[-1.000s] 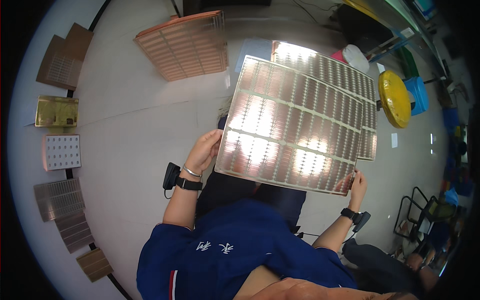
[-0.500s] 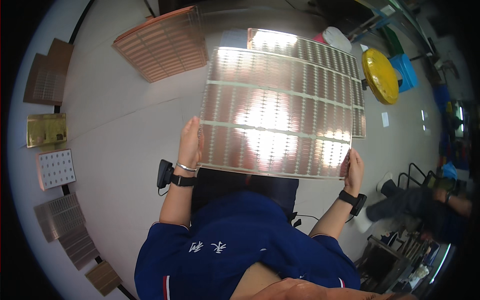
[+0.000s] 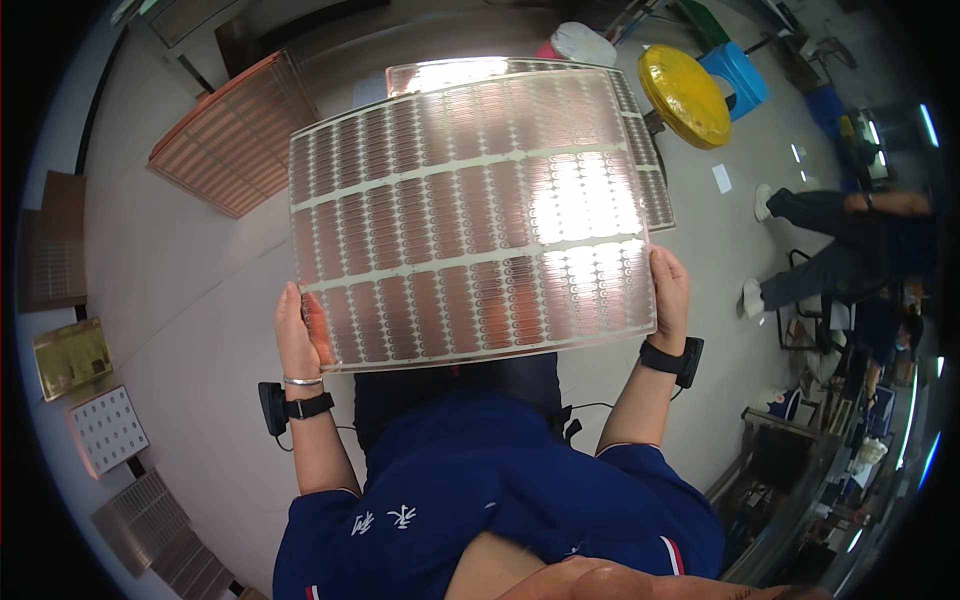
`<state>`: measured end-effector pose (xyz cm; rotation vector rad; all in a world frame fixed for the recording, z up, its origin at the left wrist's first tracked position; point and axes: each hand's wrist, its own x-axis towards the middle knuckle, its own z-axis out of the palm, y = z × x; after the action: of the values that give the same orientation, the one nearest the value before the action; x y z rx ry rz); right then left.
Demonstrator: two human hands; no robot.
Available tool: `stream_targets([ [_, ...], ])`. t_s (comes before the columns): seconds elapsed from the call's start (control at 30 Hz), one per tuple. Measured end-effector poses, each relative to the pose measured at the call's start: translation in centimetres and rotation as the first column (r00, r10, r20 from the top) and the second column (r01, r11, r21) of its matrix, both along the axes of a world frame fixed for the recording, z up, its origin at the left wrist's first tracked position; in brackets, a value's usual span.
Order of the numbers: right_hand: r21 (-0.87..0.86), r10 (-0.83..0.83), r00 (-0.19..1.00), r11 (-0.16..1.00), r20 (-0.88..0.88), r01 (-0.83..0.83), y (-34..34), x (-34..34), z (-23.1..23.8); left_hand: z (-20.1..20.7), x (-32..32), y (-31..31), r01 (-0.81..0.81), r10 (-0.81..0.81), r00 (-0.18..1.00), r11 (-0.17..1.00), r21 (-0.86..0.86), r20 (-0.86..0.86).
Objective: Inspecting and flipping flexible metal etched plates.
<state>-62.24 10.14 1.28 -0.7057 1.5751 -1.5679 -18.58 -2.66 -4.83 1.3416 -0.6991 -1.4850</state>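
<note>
A large copper circuit panel (image 3: 460,225), with rows of etched strips and pale bands between them, is held in front of my body, and bright light glares off its right side. My left hand (image 3: 298,330) is closed on its lower left edge. On the lower right edge my right hand (image 3: 671,290) grips the same panel, fingers partly hidden behind it. Past its far edge shows a second, similar panel (image 3: 645,130), mostly covered by the held one. Black bands with small boxes are strapped to both wrists.
Copper-coloured panels (image 3: 235,135) lean at the far left. A round yellow seat (image 3: 685,95) and a blue bin (image 3: 737,78) stand at the far right. Sample boards (image 3: 106,432) line the left wall. Another person (image 3: 830,240) is at the right, near a cluttered bench (image 3: 790,450).
The held panel has shifted left in the picture and tilted, so its glare has moved to its right side. Both hands keep their hold. The other person shows higher up on the right.
</note>
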Motion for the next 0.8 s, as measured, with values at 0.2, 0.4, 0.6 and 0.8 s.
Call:
stream_targets([
  [0.2, -0.046, -0.015, 1.0, 0.999, 0.011, 0.016, -0.3, 0.5, 1.0, -0.8, 0.5, 0.0, -0.004, 0.004, 1.0, 1.0, 0.008, 0.025],
  [0.4, -0.055, -0.021, 1.0, 0.998, 0.015, 0.022, -0.6, 1.3, 2.2, -0.5, 0.3, 0.0, -0.02, 0.02, 1.0, 1.0, -0.001, -0.017],
  [0.6, -0.06, 0.003, 1.0, 0.998, -0.012, -0.004, -0.5, 0.4, 1.0, 1.3, -0.5, 0.3, -0.114, 0.115, 0.993, 0.993, 0.017, -0.008],
  [0.8, 0.05, 0.012, 0.983, 0.999, -0.185, -0.003, -0.1, -1.0, 0.3, 3.5, -1.0, 0.5, -0.173, 0.174, 0.981, 0.985, 0.019, -0.083],
])
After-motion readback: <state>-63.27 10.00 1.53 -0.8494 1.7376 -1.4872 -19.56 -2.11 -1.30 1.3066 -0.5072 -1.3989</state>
